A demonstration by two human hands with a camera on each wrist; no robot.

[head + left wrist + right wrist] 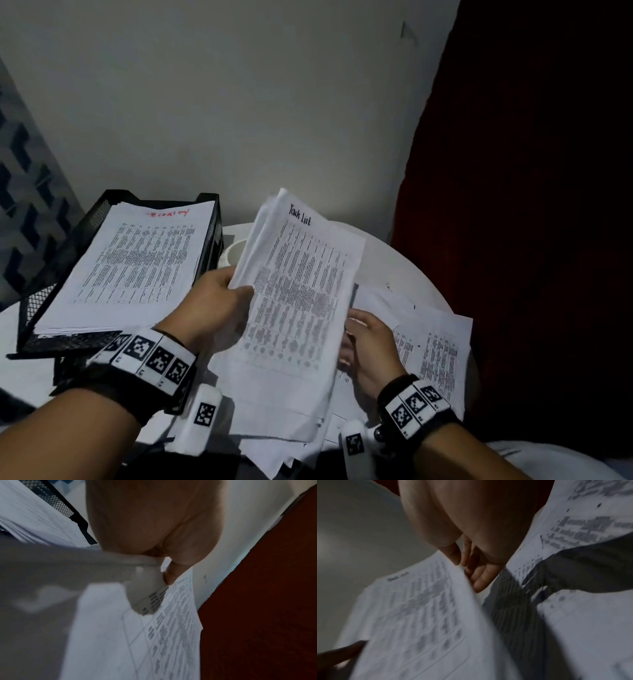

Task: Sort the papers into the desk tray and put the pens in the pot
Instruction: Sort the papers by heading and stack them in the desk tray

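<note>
- Left hand [214,301] pinches the "Task List" papers [294,308] by their left edge, lifted over the table's [407,270] middle.
- Right hand [368,346] sits at their right edge, fingers relaxed.
- Desk tray [37,308], table's left side, holds a stack.
- Loose sheets [431,342] lie right.

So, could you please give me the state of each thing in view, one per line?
Desk tray: top tier holds a stack of papers.
Stack in tray: flat, red heading on top.
Task List sheets: lifted, tilted.
Left hand: grips the sheets' left edge.
Right hand: fingers at the sheets' right edge, grip unclear.
Loose papers: spread on the table.
White pot: upright, mostly hidden.
</note>
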